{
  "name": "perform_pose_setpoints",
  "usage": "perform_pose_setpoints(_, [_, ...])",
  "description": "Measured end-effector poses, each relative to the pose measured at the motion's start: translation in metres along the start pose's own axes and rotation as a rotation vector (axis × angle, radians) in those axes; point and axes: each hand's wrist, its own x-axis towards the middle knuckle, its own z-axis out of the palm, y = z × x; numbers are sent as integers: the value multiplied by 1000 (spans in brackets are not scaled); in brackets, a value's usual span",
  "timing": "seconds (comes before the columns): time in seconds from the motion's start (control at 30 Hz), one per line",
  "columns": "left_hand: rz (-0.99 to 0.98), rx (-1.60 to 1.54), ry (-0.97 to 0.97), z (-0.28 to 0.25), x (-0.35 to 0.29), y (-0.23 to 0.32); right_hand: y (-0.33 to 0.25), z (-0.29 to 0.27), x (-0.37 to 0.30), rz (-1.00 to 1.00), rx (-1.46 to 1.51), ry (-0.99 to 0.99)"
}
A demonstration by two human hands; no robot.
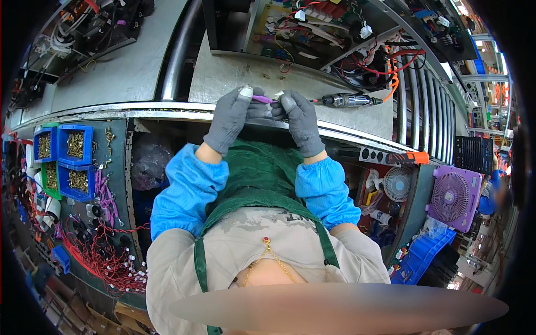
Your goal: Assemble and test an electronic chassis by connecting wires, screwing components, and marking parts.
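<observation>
Both my hands wear grey gloves and meet above the near edge of the metal workbench [346,120]. My left hand [230,116] is closed in a pinch on a short purple strip [262,99], which points toward the other hand. Close against its end, my right hand [301,117] pinches a small white piece [278,95], perhaps a connector; the fingers partly cover it. Whether the strip and the white piece are joined I cannot tell. Just right of my right hand, a power screwdriver [350,100] lies on the bench, its bit toward the glove.
An open metal chassis [312,33] with wiring stands behind my hands. Rollers [427,100] flank the bench on the right. At left are blue bins [76,144] of screws, purple strips [105,195] and red wires [106,257]. A purple fan [453,196] stands at right.
</observation>
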Motion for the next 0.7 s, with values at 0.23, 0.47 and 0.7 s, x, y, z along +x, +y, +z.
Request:
perform_pose_setpoints(0.23, [446, 1731, -662, -32, 20, -4, 2, -15, 13, -400, -1250, -475])
perform_pose_setpoints(0.47, [-70, 452, -154, -46, 20, -9, 0, -9, 45, -426, -948, -332])
perform_pose_setpoints(0.7, [-102, 364, -16, -48, 29, -11, 39, -3, 100, -525, -1658, -94])
